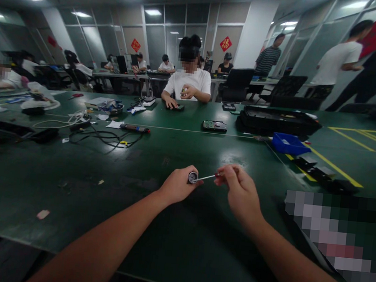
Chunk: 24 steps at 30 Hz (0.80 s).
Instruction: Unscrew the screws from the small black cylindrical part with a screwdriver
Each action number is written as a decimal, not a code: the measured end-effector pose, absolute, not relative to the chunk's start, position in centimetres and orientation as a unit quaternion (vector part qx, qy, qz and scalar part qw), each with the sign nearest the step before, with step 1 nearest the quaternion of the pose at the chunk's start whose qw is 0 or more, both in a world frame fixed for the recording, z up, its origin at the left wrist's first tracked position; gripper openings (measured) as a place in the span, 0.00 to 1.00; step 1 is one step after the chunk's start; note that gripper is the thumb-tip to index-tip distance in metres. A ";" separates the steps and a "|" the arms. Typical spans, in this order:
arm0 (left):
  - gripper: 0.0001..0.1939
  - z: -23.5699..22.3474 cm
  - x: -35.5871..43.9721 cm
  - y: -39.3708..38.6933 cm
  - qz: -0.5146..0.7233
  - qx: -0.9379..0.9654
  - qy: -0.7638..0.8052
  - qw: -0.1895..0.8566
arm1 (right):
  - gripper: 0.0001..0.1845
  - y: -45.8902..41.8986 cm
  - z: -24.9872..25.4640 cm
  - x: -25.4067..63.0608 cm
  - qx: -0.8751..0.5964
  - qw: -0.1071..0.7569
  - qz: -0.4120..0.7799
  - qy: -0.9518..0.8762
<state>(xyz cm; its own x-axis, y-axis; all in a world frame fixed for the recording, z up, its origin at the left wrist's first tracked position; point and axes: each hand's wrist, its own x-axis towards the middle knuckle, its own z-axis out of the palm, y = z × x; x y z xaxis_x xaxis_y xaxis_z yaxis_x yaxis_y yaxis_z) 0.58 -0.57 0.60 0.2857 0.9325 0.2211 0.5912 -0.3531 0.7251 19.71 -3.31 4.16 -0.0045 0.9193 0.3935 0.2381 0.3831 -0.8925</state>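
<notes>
My left hand (177,186) is closed around a small dark cylindrical part (192,177), with its round, hollow-looking end facing up toward me. Between the fingers of my right hand (240,191) is a thin screwdriver (206,177), its bare metal shaft pointing left. The shaft's tip reaches the rim of the round end; whether it goes inside I cannot make out. Both hands are above the green tabletop (152,235). Most of the part's body is hidden in my left fist, and the screwdriver's handle is mostly covered by my right fingers.
Beyond my hands lie a hard drive (214,126), a black tray (278,121) and a blue bin (290,143). An electric screwdriver (135,128) with black cable rests to the left. Black blocks (324,175) line the right side. Across the table sits a person (189,81) handling small parts.
</notes>
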 end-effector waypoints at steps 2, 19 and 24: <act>0.10 0.7 0.6 -0.6 0.325 0.754 0.508 0.261 | 0.17 -3.0 4.2 19.9 -0.447 0.583 0.334 -0.590; 0.10 0.6 0.5 -0.7 0.334 0.749 0.512 0.256 | 0.14 -3.9 4.0 19.3 -0.481 0.515 0.226 -0.672; 0.10 0.6 0.5 -0.7 0.340 0.753 0.503 0.254 | 0.15 -3.2 3.5 19.4 -0.512 0.532 0.240 -0.630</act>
